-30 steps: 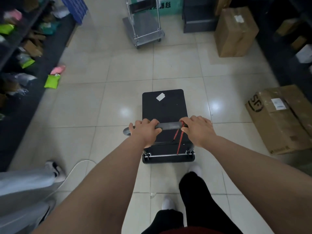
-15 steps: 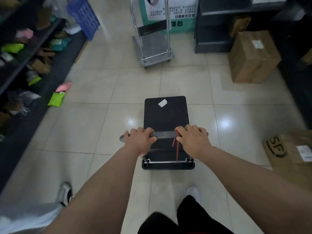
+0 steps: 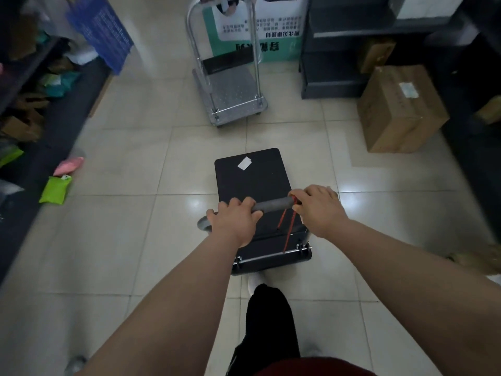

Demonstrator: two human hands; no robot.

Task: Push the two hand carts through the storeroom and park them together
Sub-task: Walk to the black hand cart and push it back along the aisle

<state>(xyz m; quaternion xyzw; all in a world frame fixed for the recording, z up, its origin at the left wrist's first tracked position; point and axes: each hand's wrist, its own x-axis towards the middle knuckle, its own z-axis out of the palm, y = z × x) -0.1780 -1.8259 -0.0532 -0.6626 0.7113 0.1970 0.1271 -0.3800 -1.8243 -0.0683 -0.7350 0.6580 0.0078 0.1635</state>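
Left hand point(image 3: 235, 222) and right hand point(image 3: 317, 210) grip the black cart's point(image 3: 252, 175) handle point(image 3: 273, 207).

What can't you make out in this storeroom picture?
Head view only:
- Black cart wheels: hidden beneath its deck.
- Fingertips of the left hand and right hand: curled out of sight round the grey handle.
- Green poster: top cut off by the frame edge, part hidden behind the silver cart; text unreadable.
- Shelf goods on the left: dark and blurred.
- Cardboard box label: too small to read.

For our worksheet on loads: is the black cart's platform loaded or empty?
Empty: the black cart's platform shows bare, carrying only a small white label near its far edge.
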